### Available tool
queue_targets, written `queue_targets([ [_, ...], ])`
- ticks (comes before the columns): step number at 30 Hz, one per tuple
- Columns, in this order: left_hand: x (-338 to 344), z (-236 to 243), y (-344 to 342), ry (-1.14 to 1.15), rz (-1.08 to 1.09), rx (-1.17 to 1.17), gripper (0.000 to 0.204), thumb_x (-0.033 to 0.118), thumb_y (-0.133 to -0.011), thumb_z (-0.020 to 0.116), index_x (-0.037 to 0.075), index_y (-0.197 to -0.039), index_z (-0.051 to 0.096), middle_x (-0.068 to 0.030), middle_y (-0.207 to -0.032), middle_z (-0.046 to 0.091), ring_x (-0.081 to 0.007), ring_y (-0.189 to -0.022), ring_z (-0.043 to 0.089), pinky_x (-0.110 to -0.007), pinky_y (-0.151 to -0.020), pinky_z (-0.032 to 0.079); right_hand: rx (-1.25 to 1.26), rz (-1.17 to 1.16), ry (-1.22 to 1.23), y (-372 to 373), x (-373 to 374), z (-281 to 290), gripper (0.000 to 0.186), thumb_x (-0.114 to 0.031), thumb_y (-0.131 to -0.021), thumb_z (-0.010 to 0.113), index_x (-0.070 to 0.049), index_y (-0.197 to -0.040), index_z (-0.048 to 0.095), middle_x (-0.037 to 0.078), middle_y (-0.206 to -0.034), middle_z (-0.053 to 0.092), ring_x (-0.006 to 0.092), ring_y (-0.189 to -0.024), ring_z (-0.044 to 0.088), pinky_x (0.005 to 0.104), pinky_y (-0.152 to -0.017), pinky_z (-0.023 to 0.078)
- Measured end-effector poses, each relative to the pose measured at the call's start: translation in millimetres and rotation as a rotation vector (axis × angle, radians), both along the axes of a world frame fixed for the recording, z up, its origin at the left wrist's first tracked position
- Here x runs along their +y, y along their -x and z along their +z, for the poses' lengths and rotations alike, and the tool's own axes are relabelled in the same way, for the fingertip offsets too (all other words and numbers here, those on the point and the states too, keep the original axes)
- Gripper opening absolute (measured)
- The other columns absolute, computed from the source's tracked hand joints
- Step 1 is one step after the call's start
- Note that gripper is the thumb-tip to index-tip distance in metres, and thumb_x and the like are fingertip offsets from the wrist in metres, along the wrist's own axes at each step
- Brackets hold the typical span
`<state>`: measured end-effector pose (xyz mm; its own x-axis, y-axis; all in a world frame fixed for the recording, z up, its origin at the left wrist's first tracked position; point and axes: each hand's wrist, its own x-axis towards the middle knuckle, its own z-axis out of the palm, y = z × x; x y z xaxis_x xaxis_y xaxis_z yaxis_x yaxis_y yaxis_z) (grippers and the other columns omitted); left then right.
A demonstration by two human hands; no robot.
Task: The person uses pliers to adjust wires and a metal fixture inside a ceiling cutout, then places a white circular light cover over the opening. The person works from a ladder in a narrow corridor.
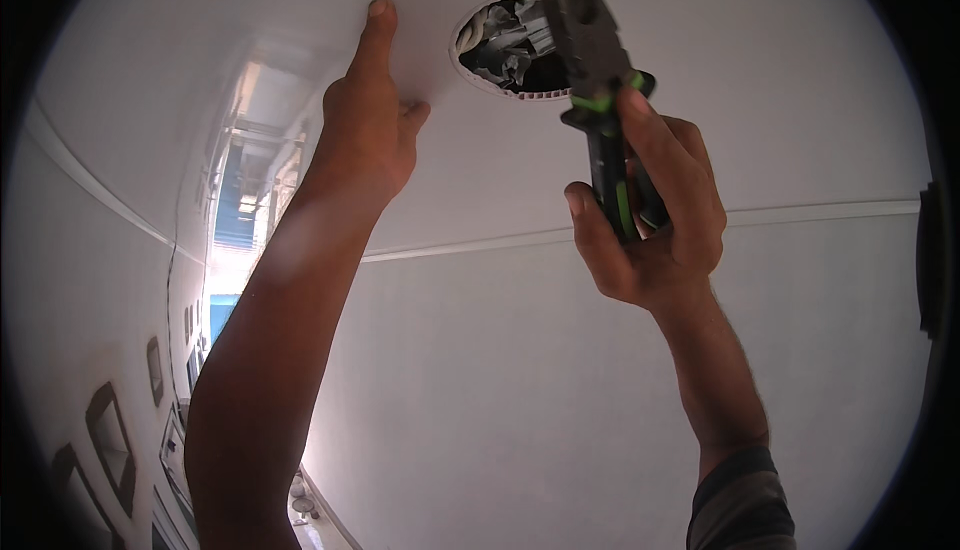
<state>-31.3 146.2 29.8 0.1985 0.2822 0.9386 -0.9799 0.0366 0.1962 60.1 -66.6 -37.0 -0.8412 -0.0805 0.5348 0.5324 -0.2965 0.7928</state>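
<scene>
Overhead, a white ceiling panel (pixel 440 185) has a round hole (pixel 545 75) cut in it, with a rough, toothed edge along the near side. Crumpled grey metallic material (pixel 512 50) and a pale bundle (pixel 483 28) show inside. My left hand (pixel 368 115) is raised against the ceiling to the left of the hole, fingers stretched out and holding nothing. In my right hand (pixel 672 185) are pliers (pixel 592 50) with black and green handles, jaws pointing up. They overlap the hole's right side and hide part of it.
A white wall (pixel 520 370) meets the ceiling along a pale trim strip (pixel 830 211). Square recessed boxes (pixel 110 448) sit in the left wall. Bright light comes through an opening (pixel 235 240) at the left. A dark object (pixel 930 260) stands at the right rim.
</scene>
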Motion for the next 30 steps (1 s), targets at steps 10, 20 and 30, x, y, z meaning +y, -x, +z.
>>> queue_targets([
  [10, 20.4, -0.2, 7.5, -0.061, 0.100, 0.005, 0.117, 0.063, -0.089, 0.070, -0.004, -0.159, 0.004, -0.0283, -0.162, 0.016, -0.0422, -0.149, 0.028, -0.049, -0.123, 0.030, 0.479, -0.148, 0.061, 15.3, 8.4, -3.6, 0.061, -0.011, -0.079, 0.073, -0.012, -0.139, 0.062, 0.011, -0.084, 0.067, 0.0204, -0.073, 0.058, 0.0373, -0.065, 0.052],
  [20, 19.5, -4.2, 17.4, -0.196, 0.455, 0.067, 0.110, 0.053, -0.093, 0.069, -0.002, -0.160, 0.000, -0.0313, -0.158, 0.024, -0.0418, -0.144, 0.035, -0.049, -0.120, 0.036, 0.687, -0.366, 0.057, 18.1, 4.9, 9.0, 0.062, -0.009, -0.077, 0.070, -0.010, -0.138, 0.061, 0.019, -0.084, 0.066, 0.0309, -0.071, 0.067, 0.0435, -0.068, 0.056],
  [30, 32.8, -6.9, 7.4, -0.330, 0.561, -0.113, 0.089, 0.042, -0.103, 0.059, -0.004, -0.158, 0.006, -0.0334, -0.146, 0.040, -0.0382, -0.131, 0.053, -0.044, -0.114, 0.046, 0.630, -0.158, 0.060, 20.8, -44.6, -46.7, 0.069, -0.005, -0.076, 0.072, -0.016, -0.142, 0.059, 0.007, -0.082, 0.060, 0.0150, -0.068, 0.054, 0.0317, -0.050, 0.046],
])
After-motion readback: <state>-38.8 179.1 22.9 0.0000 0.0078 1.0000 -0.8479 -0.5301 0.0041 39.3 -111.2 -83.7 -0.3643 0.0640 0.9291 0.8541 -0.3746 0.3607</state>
